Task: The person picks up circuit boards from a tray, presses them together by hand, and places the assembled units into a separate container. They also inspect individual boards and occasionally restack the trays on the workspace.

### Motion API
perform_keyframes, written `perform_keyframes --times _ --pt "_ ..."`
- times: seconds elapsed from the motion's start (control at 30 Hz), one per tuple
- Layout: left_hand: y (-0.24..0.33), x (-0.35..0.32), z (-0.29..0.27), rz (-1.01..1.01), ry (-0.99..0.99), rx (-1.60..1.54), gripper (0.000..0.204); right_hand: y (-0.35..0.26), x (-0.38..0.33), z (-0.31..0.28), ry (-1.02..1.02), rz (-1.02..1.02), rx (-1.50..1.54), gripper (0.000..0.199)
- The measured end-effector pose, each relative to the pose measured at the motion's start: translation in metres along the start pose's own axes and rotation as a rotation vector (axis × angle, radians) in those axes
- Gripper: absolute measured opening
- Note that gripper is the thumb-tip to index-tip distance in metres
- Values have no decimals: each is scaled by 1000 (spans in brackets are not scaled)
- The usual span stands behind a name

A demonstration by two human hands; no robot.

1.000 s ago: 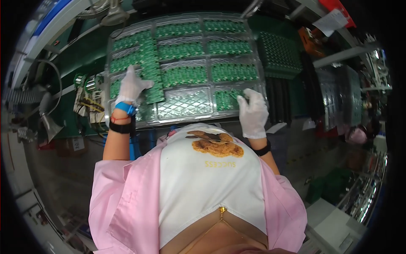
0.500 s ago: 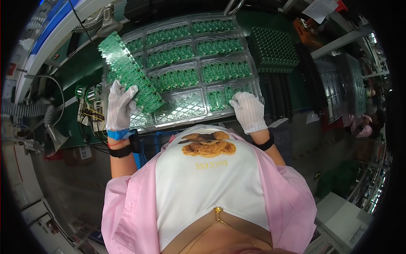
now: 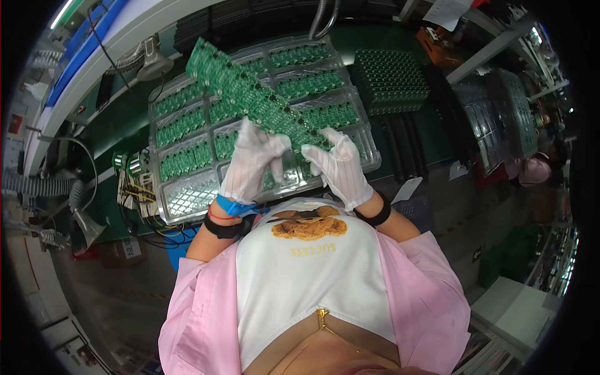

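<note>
And here we have both white-gloved hands together over the near side of the clear tray (image 3: pixel 189 199), with a long green circuit-board strip (image 3: pixel 253 97) between them. The strip slants across the tray, its far end up to the left, past the tray's back edge, its near end down at the right hand (image 3: pixel 340 167). I'd call this the handling step: the left hand (image 3: pixel 250 164) looks to be carrying the weight, the right working at the near end.

Left fingers are gripping the strip's lower edge, it seems, some tips hidden against it, thumb slanting off to the right. On the right, forefinger and thumb stand apart around the near end; whether they pinch it, I can't tell.

The next move, I'd judge, calls for a steady left grip, with that long free end kept off the boards (image 3: pixel 181 128) in the compartments.

Look at the pose: forearms angle inward, wrists just beside the tray's front edge, blue band (image 3: pixel 234 206) on the left wrist.
</note>
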State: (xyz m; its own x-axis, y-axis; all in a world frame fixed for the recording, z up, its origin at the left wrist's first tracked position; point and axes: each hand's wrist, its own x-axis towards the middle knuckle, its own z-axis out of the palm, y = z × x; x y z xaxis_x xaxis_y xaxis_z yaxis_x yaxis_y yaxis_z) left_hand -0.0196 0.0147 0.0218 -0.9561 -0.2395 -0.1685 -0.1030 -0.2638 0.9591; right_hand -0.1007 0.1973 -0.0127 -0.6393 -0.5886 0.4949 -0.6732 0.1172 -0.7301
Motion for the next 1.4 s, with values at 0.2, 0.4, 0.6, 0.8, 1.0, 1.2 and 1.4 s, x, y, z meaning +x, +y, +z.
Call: perform_keyframes --times 0.2,0.4,0.6,0.8,1.0,1.2,1.4 --pt "37 -15 7 857 346 1213 41 -22 12 -41 38 -303 -383 17" --pt "37 1 27 937 -268 1209 23 -47 20 -60 -190 -359 -326 14" --pt "25 5 17 816 -534 879 21 -42 18 -81 -554 667 557 18" --pt "26 -8 -15 436 24 677 24 58 -11 -48 -218 420 -459 15" --pt "18 -4 -22 532 178 570 29 57 -12 -22 -158 522 -514 24" --pt "23 12 -27 345 -41 938 40 51 -14 -22 -279 416 -578 34" --pt "21 14 13 433 -84 846 32 6 3 -44 -54 367 -107 26"
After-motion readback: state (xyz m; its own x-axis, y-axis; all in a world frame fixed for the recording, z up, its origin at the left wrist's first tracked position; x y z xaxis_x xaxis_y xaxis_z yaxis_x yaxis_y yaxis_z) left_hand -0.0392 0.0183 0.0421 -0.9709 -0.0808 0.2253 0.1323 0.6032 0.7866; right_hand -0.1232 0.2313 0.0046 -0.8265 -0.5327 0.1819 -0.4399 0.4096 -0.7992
